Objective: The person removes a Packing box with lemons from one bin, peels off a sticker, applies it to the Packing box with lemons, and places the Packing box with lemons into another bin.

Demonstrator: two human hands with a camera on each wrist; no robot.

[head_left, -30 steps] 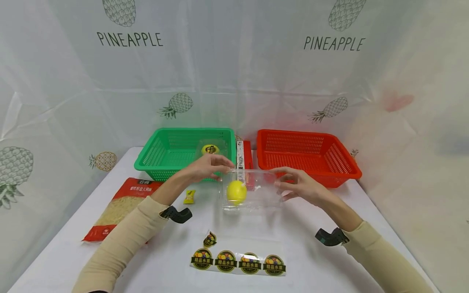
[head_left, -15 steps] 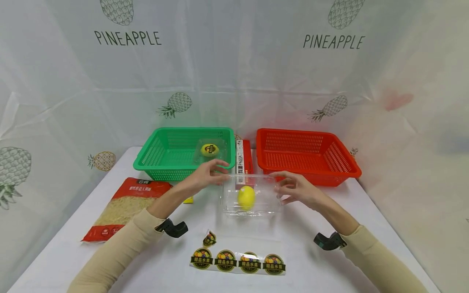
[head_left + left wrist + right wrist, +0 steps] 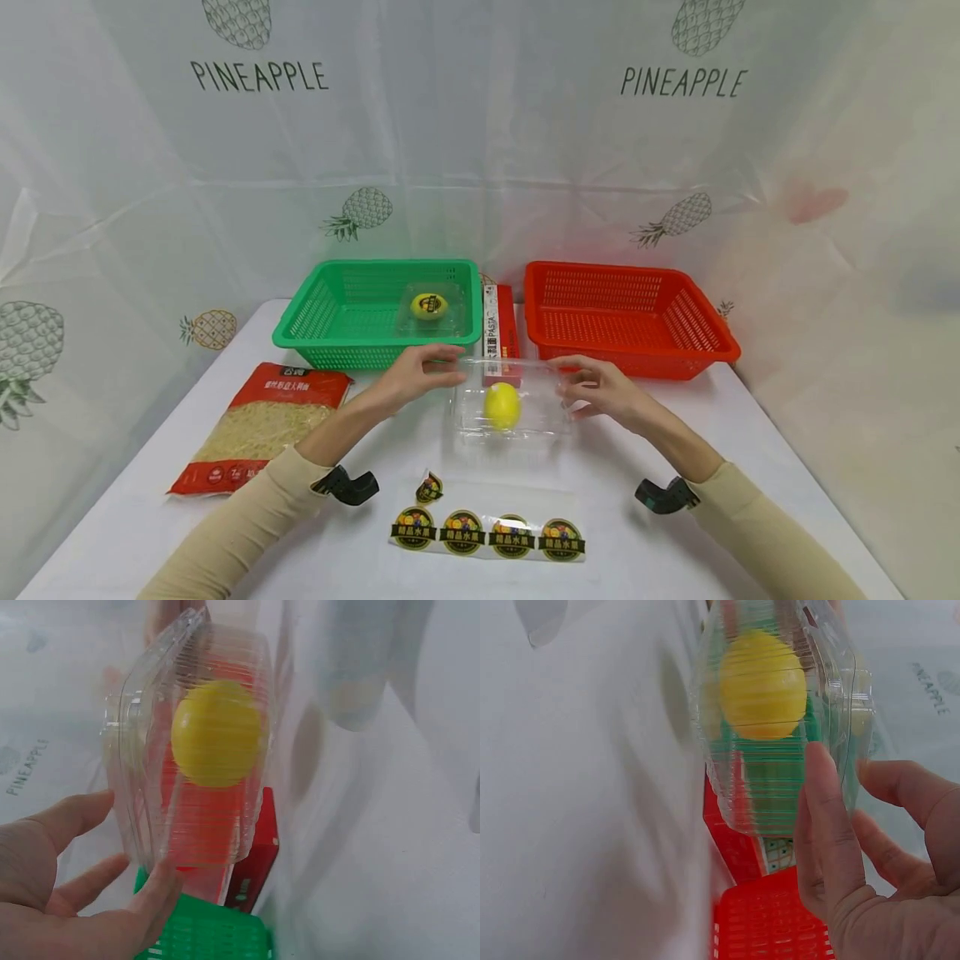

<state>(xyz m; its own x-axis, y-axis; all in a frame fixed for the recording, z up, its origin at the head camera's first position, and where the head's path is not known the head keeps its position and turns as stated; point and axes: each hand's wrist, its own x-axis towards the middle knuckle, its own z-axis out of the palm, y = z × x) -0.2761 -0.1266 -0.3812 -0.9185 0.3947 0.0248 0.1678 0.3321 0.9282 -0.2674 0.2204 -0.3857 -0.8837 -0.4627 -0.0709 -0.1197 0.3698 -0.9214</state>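
Note:
A clear plastic clamshell box [image 3: 540, 410] with its lid down is held above the white table between both hands. Inside it lies one yellow lemon [image 3: 502, 406], left of the middle in the head view. My left hand [image 3: 418, 377] grips the box's left end, thumb at the rim and fingers beneath it in the left wrist view. At the opposite end, my right hand [image 3: 606, 390] pinches the rim between thumb and fingers. Ribbed plastic walls [image 3: 772, 787] show the lemon [image 3: 763, 685] through them in the right wrist view.
Behind stand a green basket [image 3: 352, 354], holding another boxed lemon [image 3: 428, 306] with a sticker, and a red basket [image 3: 630, 362]. A red pasta box [image 3: 508, 325] lies between them. A pasta bag [image 3: 258, 429] is at left, a sticker sheet [image 3: 487, 542] in front.
The box has come slightly down and nearer, and the lemon has rolled rightward inside it. Both hands keep their hold. My left forearm now hides the small yellow packet.

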